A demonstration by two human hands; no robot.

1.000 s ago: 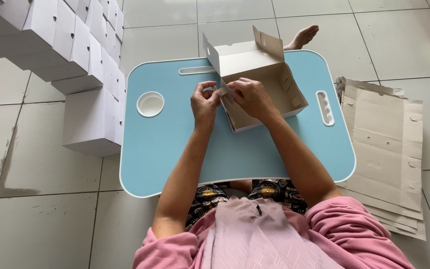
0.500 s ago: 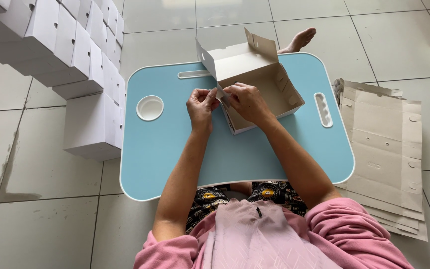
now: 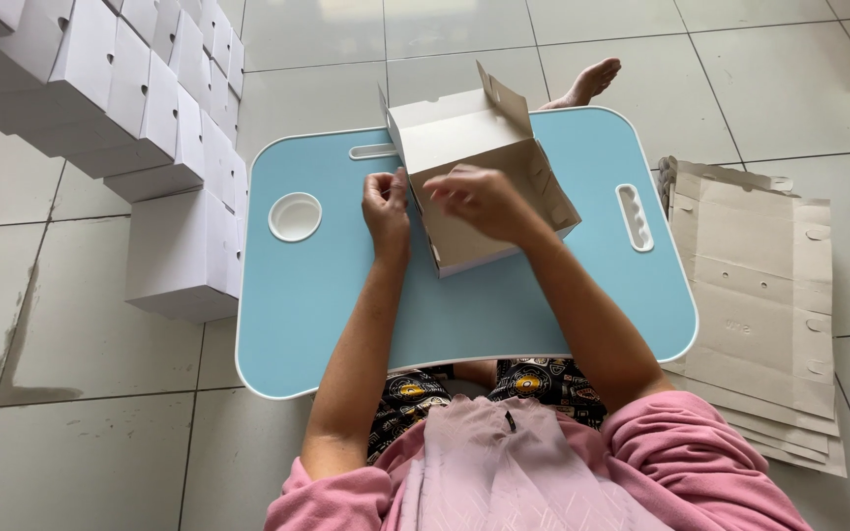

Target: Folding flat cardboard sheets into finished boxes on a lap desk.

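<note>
A half-folded white cardboard box (image 3: 479,182), brown inside, lay on its side on the light-blue lap counter (image 3: 327,295), flaps standing open at its far end. The left hand (image 3: 387,205) pinched the box's near left edge with curled fingers, while the right hand (image 3: 479,197) rested over the open side, fingers bent loosely (whether it gripped a flap could not be told). Half a second before, both hands had met at the box's corner; now they had drawn apart. Finished white boxes (image 3: 140,108) were stacked on the tiled floor at left, and flat cardboard blanks (image 3: 759,295) lay at right.
</note>
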